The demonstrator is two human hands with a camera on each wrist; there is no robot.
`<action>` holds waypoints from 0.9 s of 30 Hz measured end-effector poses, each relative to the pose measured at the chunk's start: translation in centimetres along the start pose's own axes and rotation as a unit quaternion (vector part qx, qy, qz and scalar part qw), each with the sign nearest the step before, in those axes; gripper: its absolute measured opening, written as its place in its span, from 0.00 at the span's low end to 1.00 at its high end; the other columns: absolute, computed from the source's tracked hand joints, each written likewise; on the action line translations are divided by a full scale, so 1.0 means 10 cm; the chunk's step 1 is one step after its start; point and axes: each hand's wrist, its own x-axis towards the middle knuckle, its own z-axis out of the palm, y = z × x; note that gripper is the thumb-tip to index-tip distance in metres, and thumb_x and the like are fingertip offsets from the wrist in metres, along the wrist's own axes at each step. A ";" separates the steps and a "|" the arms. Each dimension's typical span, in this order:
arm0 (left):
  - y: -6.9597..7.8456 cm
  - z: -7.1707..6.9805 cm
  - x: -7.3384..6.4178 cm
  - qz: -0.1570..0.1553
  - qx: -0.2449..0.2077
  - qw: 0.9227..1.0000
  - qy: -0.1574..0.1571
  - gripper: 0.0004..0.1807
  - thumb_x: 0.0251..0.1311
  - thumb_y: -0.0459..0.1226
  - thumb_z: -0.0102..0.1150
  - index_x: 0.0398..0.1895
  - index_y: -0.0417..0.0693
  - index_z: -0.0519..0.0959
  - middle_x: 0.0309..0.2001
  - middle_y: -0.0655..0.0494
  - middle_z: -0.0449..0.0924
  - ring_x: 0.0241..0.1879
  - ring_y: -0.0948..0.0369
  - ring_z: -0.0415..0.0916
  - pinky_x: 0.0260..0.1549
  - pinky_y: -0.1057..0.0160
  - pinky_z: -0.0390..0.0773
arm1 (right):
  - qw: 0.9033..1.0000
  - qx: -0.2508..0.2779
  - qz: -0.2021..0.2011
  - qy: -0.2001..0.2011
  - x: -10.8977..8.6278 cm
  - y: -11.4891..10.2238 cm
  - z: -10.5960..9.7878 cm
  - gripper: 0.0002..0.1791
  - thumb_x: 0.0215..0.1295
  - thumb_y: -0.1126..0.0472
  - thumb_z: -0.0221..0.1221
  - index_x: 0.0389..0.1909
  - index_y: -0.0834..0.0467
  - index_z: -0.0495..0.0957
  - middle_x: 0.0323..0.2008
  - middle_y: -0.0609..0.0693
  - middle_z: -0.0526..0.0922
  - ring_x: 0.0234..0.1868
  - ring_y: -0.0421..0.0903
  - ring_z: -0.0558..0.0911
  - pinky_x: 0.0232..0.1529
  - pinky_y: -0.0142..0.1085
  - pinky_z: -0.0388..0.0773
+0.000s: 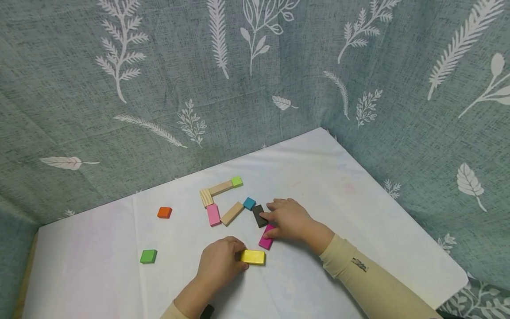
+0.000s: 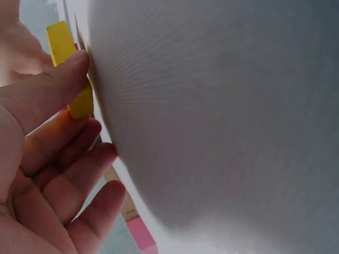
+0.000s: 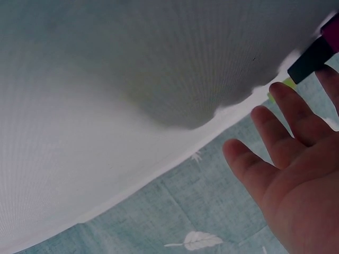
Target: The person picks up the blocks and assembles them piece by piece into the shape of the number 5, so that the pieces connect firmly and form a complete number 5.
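Note:
My left hand (image 1: 221, 261) pinches the left end of a yellow block (image 1: 253, 257) between thumb and fingers, low over the white table. In the left wrist view, the thumb presses on one side of the yellow block (image 2: 80, 103), with the other fingers spread beyond it. My right hand (image 1: 290, 220) has its fingers spread and touches two blocks. Its index fingertip is at the edge of a black block (image 1: 259, 217), and its thumb rests on a magenta block (image 1: 266, 241). The right wrist view shows the index finger against the black block (image 3: 310, 61).
Left of the black block lie a blue block (image 1: 249, 203), a wooden block (image 1: 232, 214) and a pink block (image 1: 213, 215). A striped block (image 1: 206, 197), another wooden block (image 1: 221, 188) and a lime block (image 1: 237, 181) continue behind. Orange (image 1: 164, 212) and green (image 1: 148, 256) blocks lie further left.

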 end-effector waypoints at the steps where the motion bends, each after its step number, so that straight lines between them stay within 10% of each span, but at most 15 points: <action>1: 0.00 0.00 0.00 0.001 0.001 1.000 0.000 0.18 0.37 0.48 0.77 0.34 0.56 0.87 0.36 0.64 0.84 0.37 0.64 0.79 0.34 0.58 0.78 | 1.000 -0.001 -0.001 0.001 0.00 0.00 0.00 0.37 0.51 0.31 0.60 0.63 0.40 0.71 0.64 0.49 0.72 0.67 0.53 0.67 0.65 0.53 0.63; 27: 0.06 0.01 0.08 -0.010 0.012 1.000 0.006 0.19 0.33 0.49 0.79 0.33 0.57 0.87 0.34 0.64 0.83 0.34 0.62 0.78 0.31 0.59 0.78 | 1.000 0.000 0.002 0.003 0.02 0.02 0.04 0.38 0.50 0.30 0.60 0.63 0.39 0.70 0.63 0.49 0.73 0.67 0.53 0.68 0.65 0.53 0.64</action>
